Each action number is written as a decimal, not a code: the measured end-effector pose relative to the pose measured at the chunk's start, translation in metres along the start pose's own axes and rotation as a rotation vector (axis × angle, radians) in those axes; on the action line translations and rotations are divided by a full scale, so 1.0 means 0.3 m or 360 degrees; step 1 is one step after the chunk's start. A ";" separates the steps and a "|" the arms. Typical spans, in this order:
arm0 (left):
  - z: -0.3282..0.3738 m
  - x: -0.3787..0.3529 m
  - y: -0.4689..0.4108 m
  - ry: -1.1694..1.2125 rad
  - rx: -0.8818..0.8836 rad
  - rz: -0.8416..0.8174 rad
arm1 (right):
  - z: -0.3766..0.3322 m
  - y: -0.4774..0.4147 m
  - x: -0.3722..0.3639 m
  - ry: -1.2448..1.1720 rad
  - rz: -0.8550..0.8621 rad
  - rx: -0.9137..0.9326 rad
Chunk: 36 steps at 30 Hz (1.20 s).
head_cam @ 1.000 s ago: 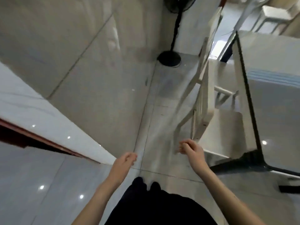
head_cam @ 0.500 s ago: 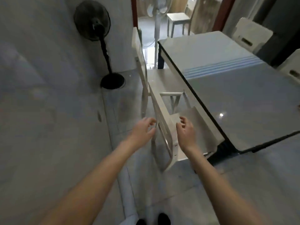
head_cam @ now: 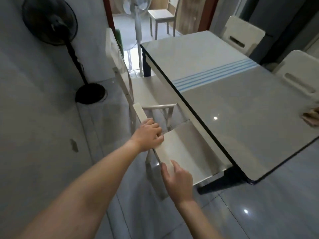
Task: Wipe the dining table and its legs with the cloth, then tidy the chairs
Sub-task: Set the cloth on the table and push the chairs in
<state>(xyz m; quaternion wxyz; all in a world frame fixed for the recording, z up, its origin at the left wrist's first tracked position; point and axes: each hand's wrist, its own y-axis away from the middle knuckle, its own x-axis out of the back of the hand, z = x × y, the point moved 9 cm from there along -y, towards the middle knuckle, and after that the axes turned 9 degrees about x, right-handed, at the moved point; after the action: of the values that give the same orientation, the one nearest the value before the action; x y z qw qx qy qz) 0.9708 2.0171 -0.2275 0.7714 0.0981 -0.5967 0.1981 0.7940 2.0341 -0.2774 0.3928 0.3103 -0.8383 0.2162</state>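
**A:** Step in hand looks like the chair tidying. Near chair has its seat partly under the desk, back toward the person.

**B:** Grips?

**A:** Left grip is curled over the top rail near its middle, fingers wrapped down the seat side. Right grip is at the rail's near end, thumb on the back face, fingers on the front, pinching it. Both have hold of the chair and nothing else.

**B:** Cloth?

**A:** In neither grip. A pinkish lump lies at the desk's right edge, cut off by the frame. May be the cloth; cannot tell.

**B:** What could go wrong?

**A:** The dark desk leg stands just beside the seat's near corner. If the right side is pushed harder than the left, the chair would likely swing and that corner would meet the leg.

**B:** And the other way?

**A:** The second chair is just beside it, with its back post near the rail's far end. A swing that way would knock the two backs together, and the left grip is close to that gap. Risk of a pinch.

**B:** Floor?

**A:** The tile floor is glossy. If the chair is shoved flat, its legs may scrape or skid. The seat also runs close under the desk rim. If the chair tips back during the push, the front edge could catch there.
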 end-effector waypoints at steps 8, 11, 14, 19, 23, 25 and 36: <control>-0.030 -0.008 -0.032 0.0046 -0.0073 0.0228 | -0.024 -0.015 0.032 -0.0042 0.0160 0.0091; -0.045 -0.017 -0.046 -0.0014 -0.0068 0.0167 | -0.044 -0.027 0.032 -0.0022 0.0191 0.0073; -0.062 -0.009 -0.069 -0.0034 -0.0068 0.0120 | -0.068 -0.053 0.034 -0.0032 0.0194 0.0078; -0.059 -0.005 -0.125 0.0029 -0.0069 0.0000 | -0.047 -0.123 0.035 0.0014 0.0153 0.0039; -0.024 -0.023 -0.164 0.0013 -0.0117 -0.0038 | 0.012 -0.145 0.074 -0.0081 0.0157 0.0032; -0.003 -0.040 -0.178 -0.0012 -0.0144 -0.0023 | 0.041 -0.153 0.104 -0.0148 0.0156 0.0018; 0.010 -0.042 -0.247 -0.0118 -0.0527 -0.0001 | 0.048 -0.151 0.122 0.0194 0.0085 -0.0384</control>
<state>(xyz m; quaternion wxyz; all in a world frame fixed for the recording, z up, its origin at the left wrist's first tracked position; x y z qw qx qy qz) 0.9970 1.9468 -0.2325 0.7546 -0.0229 -0.6492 0.0930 0.7994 1.9803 -0.2516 0.4715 0.2248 -0.8407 0.1428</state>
